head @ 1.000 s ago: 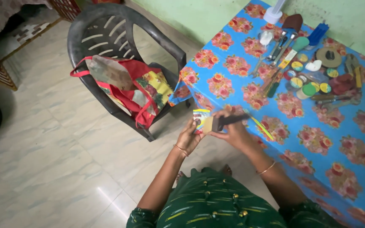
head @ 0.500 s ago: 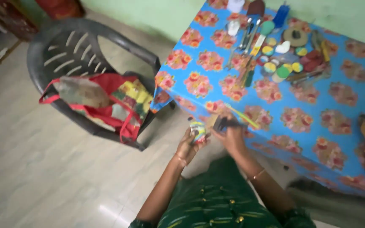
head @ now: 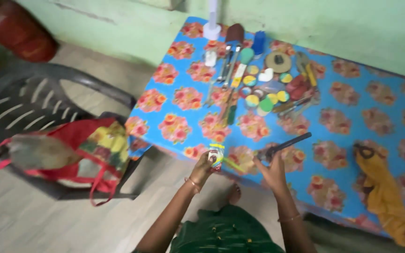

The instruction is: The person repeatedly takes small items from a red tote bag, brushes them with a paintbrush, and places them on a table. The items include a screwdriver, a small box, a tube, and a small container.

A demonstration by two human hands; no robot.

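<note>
A dark plastic chair (head: 38, 100) beside the surface's (head: 352, 140) left edge carries a red patterned bag (head: 71, 150). Assorted tools and small round pots (head: 258, 89) cluster near the far edge. A yellow cloth (head: 383, 192) lies toward the near right corner.

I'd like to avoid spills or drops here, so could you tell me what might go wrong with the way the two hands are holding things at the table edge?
1. The left hand holds the small colourful packet beyond the table edge, so a slip would likely drop it to the floor.
2. The right hand grips the dark tool by one end; its free end points toward the crowded small tools and round pots and could knock them.
</note>
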